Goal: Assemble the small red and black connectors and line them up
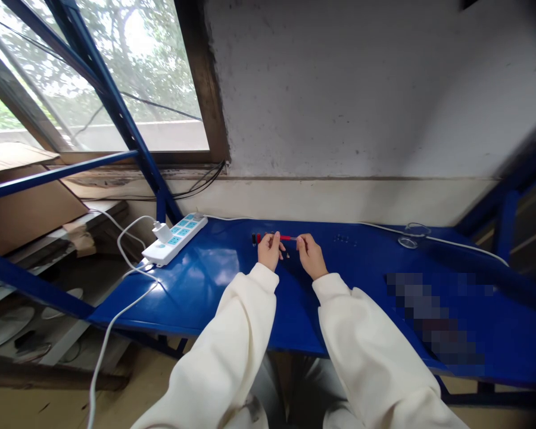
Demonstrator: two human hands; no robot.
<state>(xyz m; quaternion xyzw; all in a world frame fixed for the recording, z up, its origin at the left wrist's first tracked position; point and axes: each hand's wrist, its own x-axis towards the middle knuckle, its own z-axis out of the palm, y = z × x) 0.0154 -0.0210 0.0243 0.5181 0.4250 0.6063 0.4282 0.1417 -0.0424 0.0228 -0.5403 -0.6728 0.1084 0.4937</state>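
Observation:
A slim red pen [287, 238] with a clear section at its right end stretches level between my two hands, just above the blue tabletop. My left hand [269, 249] is closed around its left part. The fingertips of my right hand [310, 253] pinch the clear right end. Beside my left hand, a small black piece [253, 239] and a small red piece [258, 238], both like pen caps, are on the table. A tiny pale-tipped piece [287, 255] shows just below the left fingers; its kind is too small to tell.
A white power strip [176, 240] with a plug and cable lies at the left. Several tiny clear pieces [343, 240] lie right of my hands. A clear round object [408, 242] is near the back-right cable. A blurred-out patch [438, 322] covers the right side.

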